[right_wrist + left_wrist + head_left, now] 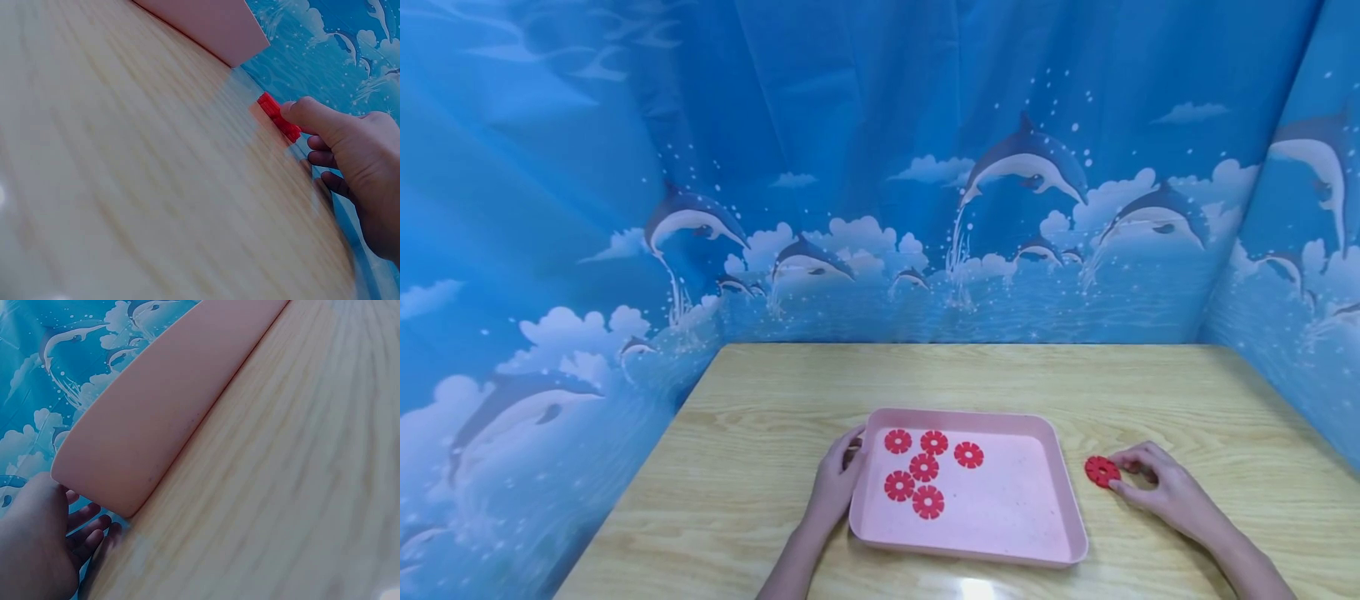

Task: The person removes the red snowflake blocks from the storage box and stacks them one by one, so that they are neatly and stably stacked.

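Note:
A shallow pink tray [1015, 492] lies on the wooden table. Several red notched discs [968, 455], each with a round centre hole, are spread over its left half. My left hand [837, 479] holds the tray's left wall; in the left wrist view its fingers curl along the outside and the thumb is hidden behind the rim. To the right of the tray, my right hand [1157, 483] pinches a red notched disc piece [1102, 472] between thumb and fingers, low at the tabletop. From the side in the right wrist view, this piece [279, 117] looks thick and layered, like stacked discs.
The wooden table [760, 400] extends around the tray on all sides. A blue curtain [880, 167] printed with dolphins and clouds stands behind the table and at both sides. A bright light reflection shows near the table's front.

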`<state>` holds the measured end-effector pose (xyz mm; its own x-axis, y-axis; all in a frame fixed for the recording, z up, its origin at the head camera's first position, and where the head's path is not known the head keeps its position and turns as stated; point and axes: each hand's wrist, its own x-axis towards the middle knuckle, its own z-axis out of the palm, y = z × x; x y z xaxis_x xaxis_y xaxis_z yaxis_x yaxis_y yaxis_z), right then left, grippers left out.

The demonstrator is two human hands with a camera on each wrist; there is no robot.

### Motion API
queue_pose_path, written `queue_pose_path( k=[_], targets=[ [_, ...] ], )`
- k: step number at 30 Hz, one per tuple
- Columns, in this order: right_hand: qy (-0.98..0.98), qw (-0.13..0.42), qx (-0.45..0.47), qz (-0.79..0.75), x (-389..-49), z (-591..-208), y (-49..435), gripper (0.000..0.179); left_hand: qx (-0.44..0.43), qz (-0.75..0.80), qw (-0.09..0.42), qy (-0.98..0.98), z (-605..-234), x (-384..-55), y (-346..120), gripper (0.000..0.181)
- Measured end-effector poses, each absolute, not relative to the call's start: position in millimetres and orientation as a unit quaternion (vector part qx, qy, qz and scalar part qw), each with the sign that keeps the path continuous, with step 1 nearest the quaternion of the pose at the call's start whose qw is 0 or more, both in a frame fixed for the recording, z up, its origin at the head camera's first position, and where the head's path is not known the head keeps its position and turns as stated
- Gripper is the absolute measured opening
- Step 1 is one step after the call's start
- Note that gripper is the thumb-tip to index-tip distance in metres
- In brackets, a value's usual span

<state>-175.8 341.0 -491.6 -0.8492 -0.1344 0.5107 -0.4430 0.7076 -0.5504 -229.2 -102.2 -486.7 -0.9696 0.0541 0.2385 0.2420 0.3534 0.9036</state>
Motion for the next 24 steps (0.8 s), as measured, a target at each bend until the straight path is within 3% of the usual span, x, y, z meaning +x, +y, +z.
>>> queue_pose_path(
  k=[24],
  targets=[
    [-0.901,0.221,0.156,0.340,-176.8,-492.4,343.0,0.031,-0.092,-0.562,0.083,-0.818,-489.5,-231.3,-102.9,0.036]
  ],
)
